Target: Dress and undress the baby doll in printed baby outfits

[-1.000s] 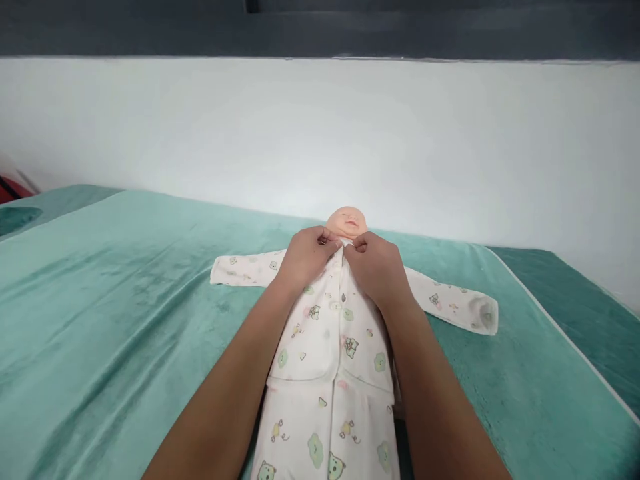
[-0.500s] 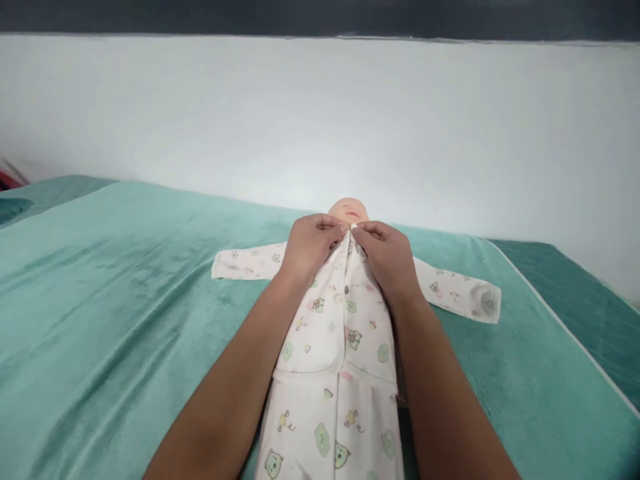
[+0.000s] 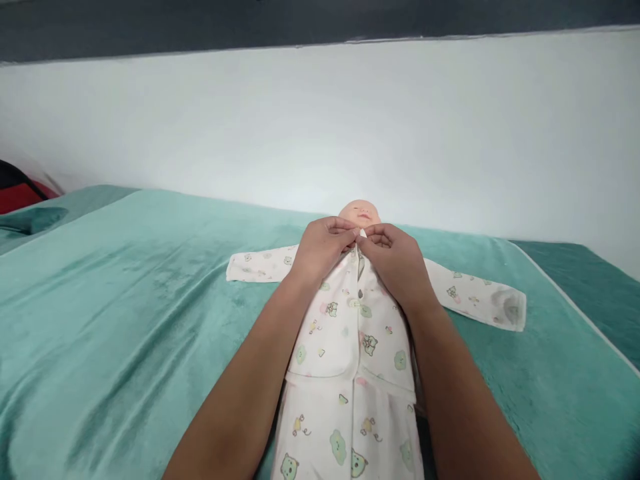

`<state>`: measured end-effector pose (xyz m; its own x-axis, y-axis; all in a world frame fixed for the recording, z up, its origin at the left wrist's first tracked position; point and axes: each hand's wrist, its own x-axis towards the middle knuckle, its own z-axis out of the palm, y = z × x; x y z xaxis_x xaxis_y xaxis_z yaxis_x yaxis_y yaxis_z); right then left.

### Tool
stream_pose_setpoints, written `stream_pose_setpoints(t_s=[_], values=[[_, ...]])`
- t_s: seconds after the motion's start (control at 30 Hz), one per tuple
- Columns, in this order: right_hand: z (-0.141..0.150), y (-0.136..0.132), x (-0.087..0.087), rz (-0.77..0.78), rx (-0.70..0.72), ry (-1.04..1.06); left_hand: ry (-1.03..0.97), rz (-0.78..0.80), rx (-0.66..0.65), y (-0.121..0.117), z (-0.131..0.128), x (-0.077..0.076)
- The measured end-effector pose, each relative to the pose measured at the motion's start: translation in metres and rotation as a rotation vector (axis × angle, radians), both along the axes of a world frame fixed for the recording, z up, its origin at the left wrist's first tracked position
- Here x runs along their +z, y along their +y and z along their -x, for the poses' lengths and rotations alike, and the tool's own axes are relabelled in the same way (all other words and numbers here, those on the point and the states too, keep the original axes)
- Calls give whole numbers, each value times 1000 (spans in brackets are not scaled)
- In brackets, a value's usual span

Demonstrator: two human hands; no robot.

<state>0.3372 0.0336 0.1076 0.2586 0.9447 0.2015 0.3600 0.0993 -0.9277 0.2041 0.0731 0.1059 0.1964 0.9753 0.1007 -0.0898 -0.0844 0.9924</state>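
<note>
1. While its thumb and fingertips are pinched together on the collar edge, the left hand (image 3: pixel 321 250) sits just below the doll's chin, knuckles turned up.
2. Just beside it, the right hand (image 3: pixel 397 259) is clamped in the same way on the opposite collar edge – a small white tip of cloth shows between the two hands. Whether the fingertips of one hand touch those of the other, I cannot tell.
3. Held at its neck is the printed top (image 3: pixel 336 340), lying over the doll in the middle of the scene, with bears and green shapes on white; its front edges meet along the centre.
4. Beyond the hands, at the far end, the doll (image 3: pixel 361 211) shows its head, face up.
5. Out to the sides spread the left sleeve (image 3: pixel 263 265) and the right sleeve (image 3: pixel 475 298), both lying flat.
6. Nearer, below the top's hem, lies a matching lower garment (image 3: pixel 320 427), cut off by the near edge of the view.
7. Under everything is a green blanket (image 3: pixel 125 300), creased on the left; past it stands a white wall (image 3: pixel 320 127) – with a dark band (image 3: pixel 320 25) above.
8. At far left, a red and black object (image 3: pixel 21 195) is partly in view.
</note>
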Motion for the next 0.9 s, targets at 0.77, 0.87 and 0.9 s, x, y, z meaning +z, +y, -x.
stream_pose_setpoints(t_s=[0.77, 0.87, 0.9], values=[[4, -50, -21, -185, 107, -230, 294, -189, 94, -17, 7, -13], [6, -66, -31, -271, 96, -322, 428, -319, 130, -27, 10, -18], [7, -68, -33, -283, 87, -344, 457, -358, 129, -30, 11, -20]])
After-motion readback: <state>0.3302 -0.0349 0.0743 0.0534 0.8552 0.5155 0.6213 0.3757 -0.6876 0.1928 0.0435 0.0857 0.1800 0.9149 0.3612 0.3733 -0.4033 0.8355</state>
